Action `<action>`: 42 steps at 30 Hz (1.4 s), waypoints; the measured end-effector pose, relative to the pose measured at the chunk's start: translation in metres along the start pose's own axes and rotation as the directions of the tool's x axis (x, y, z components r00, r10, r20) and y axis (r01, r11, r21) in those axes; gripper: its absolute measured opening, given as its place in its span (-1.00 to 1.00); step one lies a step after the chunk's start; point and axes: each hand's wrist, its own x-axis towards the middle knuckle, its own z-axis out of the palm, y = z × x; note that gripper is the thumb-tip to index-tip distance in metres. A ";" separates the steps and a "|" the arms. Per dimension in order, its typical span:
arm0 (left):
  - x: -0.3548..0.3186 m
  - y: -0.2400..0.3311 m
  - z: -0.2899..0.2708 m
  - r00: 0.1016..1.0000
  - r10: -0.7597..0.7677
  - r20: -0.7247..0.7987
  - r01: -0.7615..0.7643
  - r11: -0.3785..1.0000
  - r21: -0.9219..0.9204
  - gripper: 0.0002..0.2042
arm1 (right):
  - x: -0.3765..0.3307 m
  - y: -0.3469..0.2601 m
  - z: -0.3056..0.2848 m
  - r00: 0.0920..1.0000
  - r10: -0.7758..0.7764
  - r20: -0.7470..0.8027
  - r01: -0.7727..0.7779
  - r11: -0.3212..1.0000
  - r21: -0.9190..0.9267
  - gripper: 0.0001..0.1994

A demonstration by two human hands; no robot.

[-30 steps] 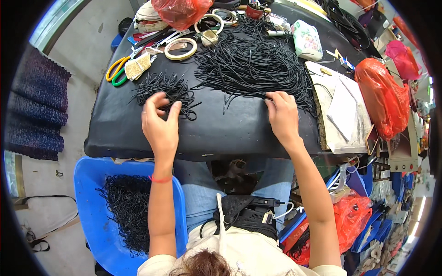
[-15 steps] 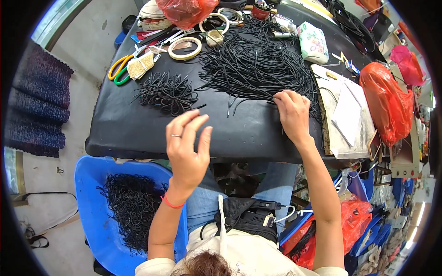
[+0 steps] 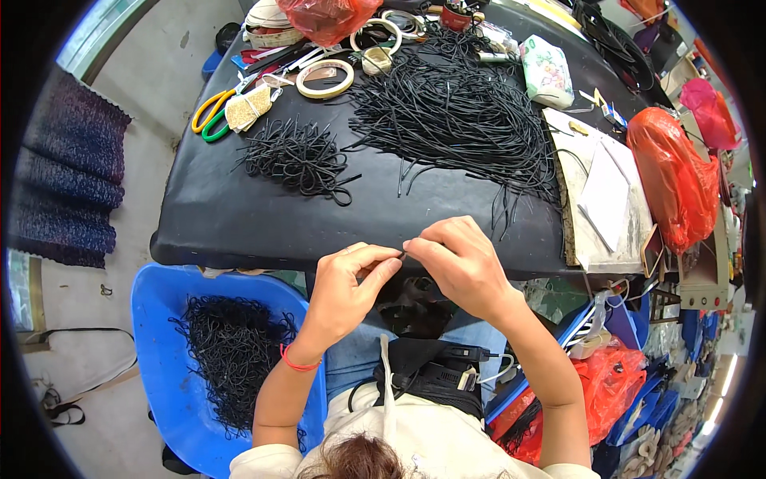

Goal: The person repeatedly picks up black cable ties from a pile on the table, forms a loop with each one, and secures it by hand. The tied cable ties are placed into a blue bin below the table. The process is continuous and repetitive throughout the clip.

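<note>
My left hand (image 3: 351,287) and my right hand (image 3: 463,267) meet fingertip to fingertip just over the table's front edge. Both are closed in a pinch on a short dark bit of black cord (image 3: 402,254), most of it hidden by the fingers. Beyond them a large heap of straight black cords (image 3: 455,120) spreads over the black-covered table (image 3: 263,231). To its left lies a smaller pile of looped black cords (image 3: 295,160), with one loop lying at its near side.
Scissors (image 3: 209,112), a tape roll (image 3: 325,79) and a tissue pack (image 3: 546,72) lie farther back. A pale board (image 3: 622,231) and a red plastic bag (image 3: 674,180) are at the right. At the lower left stands a blue tub (image 3: 159,359) holding tangled black cords.
My right hand has come back from the large heap toward me. My left hand has moved right and closed from open, and both hands now meet on a cord.
</note>
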 end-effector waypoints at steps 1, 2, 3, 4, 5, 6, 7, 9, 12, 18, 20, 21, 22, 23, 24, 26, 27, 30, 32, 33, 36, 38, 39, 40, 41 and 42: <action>0.000 -0.003 0.001 1.000 -0.023 -0.003 0.022 0.999 -0.029 -0.85 | 0.001 0.002 -0.002 0.999 0.034 -0.033 -0.034 0.999 -0.020 -0.79; -0.003 -0.011 0.000 0.999 -0.046 -0.010 0.044 0.988 -0.146 -0.85 | 0.002 0.005 -0.003 0.996 0.065 -0.068 -0.067 0.997 -0.030 -0.79; -0.006 -0.013 -0.003 0.994 -0.107 0.013 0.107 0.963 -0.247 -0.85 | 0.003 0.009 -0.005 0.990 0.096 -0.103 -0.101 0.994 -0.038 -0.79; -0.007 -0.013 -0.005 0.985 -0.165 0.041 0.169 0.923 -0.345 -0.85 | 0.002 0.012 -0.007 0.965 0.185 -0.184 -0.192 0.981 -0.021 -0.82; -0.008 -0.012 -0.008 0.973 -0.217 0.074 0.227 0.870 -0.437 -0.85 | 0.007 0.008 -0.012 0.906 0.322 -0.273 -0.327 0.945 0.030 -0.86; -0.007 -0.009 -0.005 0.970 -0.228 0.090 0.241 0.825 -0.511 -0.84 | 0.008 0.005 -0.008 0.858 0.412 -0.308 -0.403 0.910 0.095 -0.87; -0.007 -0.010 -0.001 0.964 -0.251 0.084 0.253 0.776 -0.578 -0.83 | 0.009 0.000 -0.003 0.800 0.499 -0.334 -0.472 0.866 0.163 -0.87; -0.005 -0.015 0.009 0.954 -0.288 0.085 0.262 0.661 -0.703 -0.82 | 0.012 -0.015 0.008 0.856 0.449 -0.256 -0.412 0.892 0.188 -0.87; -0.002 -0.017 0.012 0.953 -0.303 0.025 0.207 0.588 -0.782 -0.81 | 0.013 -0.030 0.019 0.898 0.416 -0.146 -0.360 0.883 0.300 -0.84; -0.004 -0.019 0.016 0.960 -0.279 -0.008 0.161 0.577 -0.801 -0.85 | 0.007 -0.029 0.025 0.894 0.445 -0.050 -0.383 0.817 0.431 -0.81; -0.005 -0.022 0.020 0.963 -0.258 -0.073 0.094 0.579 -0.810 -0.85 | 0.007 -0.030 0.023 0.892 0.451 -0.029 -0.399 0.816 0.418 -0.81; -0.004 -0.019 0.020 0.961 -0.271 -0.060 0.073 0.454 -0.888 -0.86 | 0.006 -0.029 0.019 0.904 0.426 -0.029 -0.386 0.845 0.370 -0.82; -0.001 -0.014 0.018 0.959 -0.281 -0.046 0.048 0.318 -0.947 -0.86 | 0.005 -0.028 0.015 0.916 0.400 -0.026 -0.371 0.871 0.321 -0.82; 0.000 -0.011 0.016 0.956 -0.291 -0.035 0.019 0.180 -0.984 -0.87 | 0.003 -0.027 0.013 0.913 0.401 -0.074 -0.369 0.889 0.270 -0.84; -0.001 -0.018 0.011 0.963 -0.269 -0.006 0.030 0.128 -0.991 -0.88 | 0.002 -0.025 0.009 0.916 0.393 -0.079 -0.365 0.900 0.237 -0.84; -0.003 -0.026 0.008 0.962 -0.270 0.051 0.121 0.249 -0.961 -0.88 | 0.002 -0.024 0.007 0.938 0.331 -0.106 -0.313 0.937 0.157 -0.84; -0.003 -0.028 0.007 0.959 -0.271 0.083 0.168 0.307 -0.937 -0.88 | 0.004 -0.025 0.008 0.953 0.277 -0.126 -0.264 0.958 0.109 -0.83; -0.006 -0.015 0.008 0.941 -0.306 0.147 0.277 0.439 -0.855 -0.85 | 0.006 -0.025 0.014 0.974 0.179 -0.137 -0.174 0.983 0.052 -0.81; -0.006 -0.008 0.009 0.938 -0.314 0.146 0.291 0.485 -0.825 -0.87 | 0.008 -0.027 0.016 0.977 0.152 -0.149 -0.147 0.988 0.043 -0.80; -0.007 -0.010 0.007 0.946 -0.286 0.152 0.288 0.526 -0.800 -0.87 | 0.008 -0.027 0.016 0.974 0.161 -0.156 -0.155 0.987 0.051 -0.80; -0.008 -0.013 0.003 0.960 -0.252 0.119 0.257 0.640 -0.724 -0.86 | 0.003 -0.027 0.011 0.966 0.198 -0.167 -0.198 0.980 0.017 -0.80; -0.006 -0.011 0.005 0.958 -0.287 0.022 0.228 0.709 -0.667 -0.86 | -0.002 -0.024 -0.003 0.977 0.188 -0.100 -0.199 0.973 -0.119 -0.78; -0.007 -0.013 0.007 0.967 -0.256 0.004 0.212 0.794 -0.569 -0.86 | 0.003 -0.029 -0.010 0.990 0.132 -0.041 -0.136 0.982 -0.130 -0.78; -0.008 -0.018 0.008 0.975 -0.222 -0.009 0.192 0.866 -0.462 -0.85 | 0.011 -0.035 -0.018 0.997 0.075 0.018 -0.072 0.988 -0.137 -0.79; -0.009 -0.020 0.011 0.983 -0.181 -0.010 0.166 0.922 -0.349 -0.85 | 0.014 -0.037 -0.023 0.997 0.023 0.076 -0.012 0.989 -0.149 -0.79; -0.012 -0.015 0.008 0.997 -0.055 0.046 0.060 0.991 -0.117 -0.84 | 0.017 -0.029 -0.023 0.996 -0.024 0.082 0.034 0.991 -0.126 -0.79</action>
